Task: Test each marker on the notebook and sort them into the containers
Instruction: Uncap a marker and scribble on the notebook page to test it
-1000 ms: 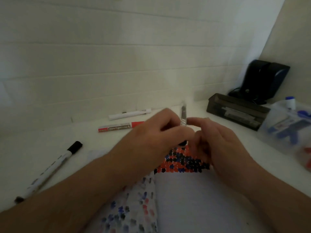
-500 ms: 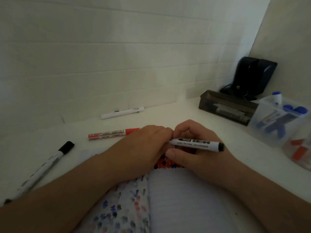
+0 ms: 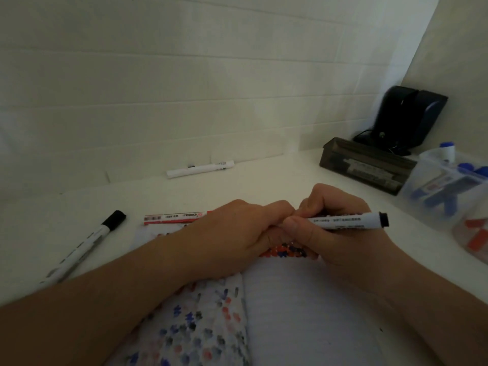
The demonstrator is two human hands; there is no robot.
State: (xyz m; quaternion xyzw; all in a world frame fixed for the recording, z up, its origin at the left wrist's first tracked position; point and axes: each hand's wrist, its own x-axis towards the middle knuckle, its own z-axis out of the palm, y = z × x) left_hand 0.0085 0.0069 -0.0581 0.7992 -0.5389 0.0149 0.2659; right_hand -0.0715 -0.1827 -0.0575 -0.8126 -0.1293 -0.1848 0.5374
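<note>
My right hand point(image 3: 340, 244) grips a white marker point(image 3: 346, 220) that lies level, its black end pointing right. The fingers of my left hand point(image 3: 237, 233) curl round the marker's left end, which is hidden inside them. Both hands hover over the top of the open notebook point(image 3: 303, 313), whose pages carry several red, blue and black test marks. At the right stand a clear container of blue markers point(image 3: 449, 186) and a clear container of red markers point(image 3: 475, 239); behind them lies a dark container point(image 3: 361, 165) holding white markers.
On the white table lie a red marker point(image 3: 171, 217) just above the notebook, a black-capped marker point(image 3: 87, 247) at the left and a white marker point(image 3: 200, 169) near the wall. A black device point(image 3: 406, 117) stands in the back right corner.
The marker went from upright in my left hand to level in my right hand. Both hands have drawn slightly closer together at its left end.
</note>
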